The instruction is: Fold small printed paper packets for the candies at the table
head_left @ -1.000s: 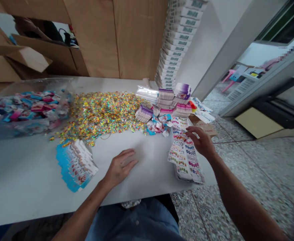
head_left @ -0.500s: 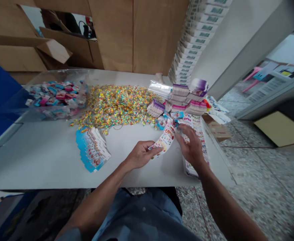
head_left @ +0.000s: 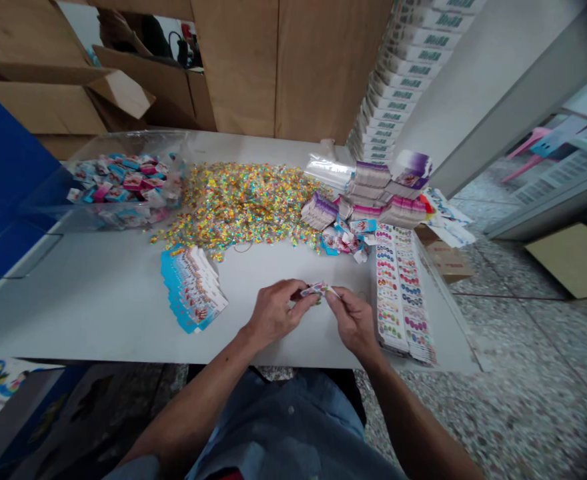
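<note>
A white sticker sheet (head_left: 317, 289) with small coloured prints is pinched between my two hands, low over the front of the table. My left hand (head_left: 279, 308) closes on its left end, thumb and fingers together. At the other end, my right hand (head_left: 352, 317) grips it between thumb and fingers. The sheet looks bent or folded, its far side partly hidden. Stacks of similar sticker sheets (head_left: 392, 287) lie to the right of my right hand. Beyond them is a pile of small blue, white and pink folded packets (head_left: 344, 239). Blue-edged printed cards (head_left: 193, 288) lie fanned to the left.
A heap of shiny yellow wrapped pieces (head_left: 253, 203) spreads across the table's middle. Left of it, a clear plastic bag (head_left: 123, 187) holds many small packets. Purple and pink card bundles (head_left: 371, 190), a tall stack of white boxes (head_left: 398, 93) and an open carton (head_left: 48, 100) stand at the back.
The sheet, held out flat and long before, is now bent up small between both hands. My right hand has come back from the packet pile toward me. The view has shifted slightly.
</note>
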Demonstrator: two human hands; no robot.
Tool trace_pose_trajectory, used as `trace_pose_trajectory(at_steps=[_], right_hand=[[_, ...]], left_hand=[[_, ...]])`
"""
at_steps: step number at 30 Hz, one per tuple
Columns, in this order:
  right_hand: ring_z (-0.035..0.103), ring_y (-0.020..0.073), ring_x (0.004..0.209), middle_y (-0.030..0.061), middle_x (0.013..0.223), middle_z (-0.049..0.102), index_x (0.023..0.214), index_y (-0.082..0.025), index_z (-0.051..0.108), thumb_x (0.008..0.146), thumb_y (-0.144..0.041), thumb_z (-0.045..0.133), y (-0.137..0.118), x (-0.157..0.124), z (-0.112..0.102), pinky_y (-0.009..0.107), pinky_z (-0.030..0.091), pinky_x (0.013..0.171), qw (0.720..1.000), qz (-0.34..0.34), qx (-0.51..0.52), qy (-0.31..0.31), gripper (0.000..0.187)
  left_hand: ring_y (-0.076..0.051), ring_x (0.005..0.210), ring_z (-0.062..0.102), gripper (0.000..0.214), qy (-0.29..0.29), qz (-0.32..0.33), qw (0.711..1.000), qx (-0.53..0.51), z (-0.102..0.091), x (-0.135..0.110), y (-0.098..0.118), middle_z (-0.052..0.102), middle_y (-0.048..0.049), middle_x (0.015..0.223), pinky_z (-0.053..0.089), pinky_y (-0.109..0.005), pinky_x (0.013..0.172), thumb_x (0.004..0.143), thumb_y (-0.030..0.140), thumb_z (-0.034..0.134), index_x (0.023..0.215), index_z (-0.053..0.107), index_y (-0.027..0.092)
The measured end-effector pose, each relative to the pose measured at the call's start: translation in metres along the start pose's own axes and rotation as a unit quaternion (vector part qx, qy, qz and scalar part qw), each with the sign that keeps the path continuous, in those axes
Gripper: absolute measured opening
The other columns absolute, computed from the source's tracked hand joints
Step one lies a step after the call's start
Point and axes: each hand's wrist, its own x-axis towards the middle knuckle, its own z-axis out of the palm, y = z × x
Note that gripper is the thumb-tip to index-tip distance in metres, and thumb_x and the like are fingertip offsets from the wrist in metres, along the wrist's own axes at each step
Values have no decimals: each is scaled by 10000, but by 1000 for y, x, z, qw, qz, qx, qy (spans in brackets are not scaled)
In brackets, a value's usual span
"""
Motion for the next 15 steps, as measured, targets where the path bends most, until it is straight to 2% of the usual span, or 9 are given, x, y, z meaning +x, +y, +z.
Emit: trace_pose_trajectory(at_steps=[2,3,4,6,8,9,11,13,15], right_hand=[[675,198,756,19,829,743,974,-236,766,963,-477,628,6,2,0,312,544,711,993,75,88,25,278],[669,197,732,16,803,736,943,-233,763,935,-498,659,8,4,1,316,544,697,984,106,141,32,285],[665,195,715,16,795,734,916,-230,759,902,-512,694,10,6,3,323,547,688,972,132,192,33,289],[659,187,688,11,795,732,915,-233,746,823,-500,777,12,9,7,325,548,667,944,174,276,41,284],[643,167,663,-10,774,721,984,-251,729,751,-441,846,11,11,11,304,537,641,925,201,318,57,323],[634,157,655,-22,755,711,1021,-261,720,730,-414,864,11,11,13,290,528,630,920,208,326,64,359],[616,141,646,-30,740,697,1030,-261,718,718,-397,870,11,9,15,265,510,608,918,214,326,67,373],[596,128,638,-17,749,695,961,-236,742,724,-415,858,11,7,17,247,490,581,922,220,315,43,319],[585,127,626,-1,751,696,891,-214,763,739,-439,836,13,3,20,246,486,559,924,237,302,-4,281]], left_hand=[[-236,996,630,366,59,13,997,53,-4,0,-5,717,-88,1019,515,-343,904,831,471,769,1075,718,203],[-249,1047,627,372,46,11,998,46,-6,0,-8,714,-100,1079,513,-355,930,817,447,785,1090,724,203],[-244,1040,636,332,7,0,1000,19,-8,0,-11,715,-100,1085,518,-347,915,837,424,765,1076,733,196],[-196,890,657,232,-95,-41,993,-64,-10,-1,-15,724,-74,959,523,-295,802,911,377,677,985,750,169],[-156,754,637,249,-156,-80,975,-133,-10,-3,-19,705,-43,813,499,-258,711,952,357,623,927,755,148],[-152,748,636,251,-159,-86,971,-154,-9,-5,-20,702,-40,798,497,-255,708,949,360,633,925,759,144],[-171,843,660,234,-129,-63,974,-173,-7,-7,-21,719,-65,898,517,-275,775,927,366,677,943,777,155],[-212,1032,661,207,-83,-22,982,-166,-6,-8,-21,706,-110,1134,526,-320,889,905,365,716,955,802,183],[-252,1219,603,172,-44,15,988,-147,-4,-8,-20,630,-126,1354,497,-367,1001,886,354,746,955,818,214]])
